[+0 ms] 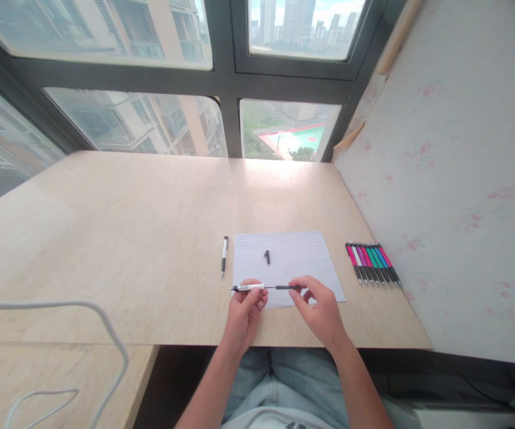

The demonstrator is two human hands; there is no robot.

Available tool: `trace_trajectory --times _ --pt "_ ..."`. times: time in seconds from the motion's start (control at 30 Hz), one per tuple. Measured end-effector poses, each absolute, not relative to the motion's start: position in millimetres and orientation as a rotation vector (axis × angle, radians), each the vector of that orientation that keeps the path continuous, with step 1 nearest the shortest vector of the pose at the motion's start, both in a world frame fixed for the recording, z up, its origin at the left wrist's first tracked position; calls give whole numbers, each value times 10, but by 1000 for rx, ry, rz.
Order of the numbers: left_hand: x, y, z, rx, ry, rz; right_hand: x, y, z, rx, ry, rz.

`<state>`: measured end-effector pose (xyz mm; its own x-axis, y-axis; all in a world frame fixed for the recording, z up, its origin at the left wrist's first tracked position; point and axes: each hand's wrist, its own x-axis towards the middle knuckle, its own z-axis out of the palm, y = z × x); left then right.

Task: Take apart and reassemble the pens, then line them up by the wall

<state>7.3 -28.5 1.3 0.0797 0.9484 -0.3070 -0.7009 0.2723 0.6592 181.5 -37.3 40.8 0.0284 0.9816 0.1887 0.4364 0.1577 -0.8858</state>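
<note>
My left hand [244,316] pinches the white upper barrel [255,287] of a pen, held level above the paper's near edge with its dark clip end to the left. My right hand [317,307] pinches a slim black pen section [283,287] in line with it. A thin dark rod bridges the short gap between these two parts. Beneath my hands lies a sheet of white paper [302,256] with lines of writing along its top. On it rests a small black pen cap [267,257]. Left of the sheet is a white pen [225,256] with a black grip.
A row of several colourful pens [372,263] lies at the right, near the wallpapered wall [453,196]. The pale desk [150,220] reaches back to the windows. A white cable [105,322] loops over the lower left.
</note>
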Motion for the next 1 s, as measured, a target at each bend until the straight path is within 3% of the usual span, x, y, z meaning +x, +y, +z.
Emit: trace_trajectory --times 0.73,1.0 --pt "59 -287 -23 315 773 1299 2037 -376 381 -1510 -1482 786" --pt "50 -290 -49 324 754 1297 2163 -322 96 -1634 -1353 814"
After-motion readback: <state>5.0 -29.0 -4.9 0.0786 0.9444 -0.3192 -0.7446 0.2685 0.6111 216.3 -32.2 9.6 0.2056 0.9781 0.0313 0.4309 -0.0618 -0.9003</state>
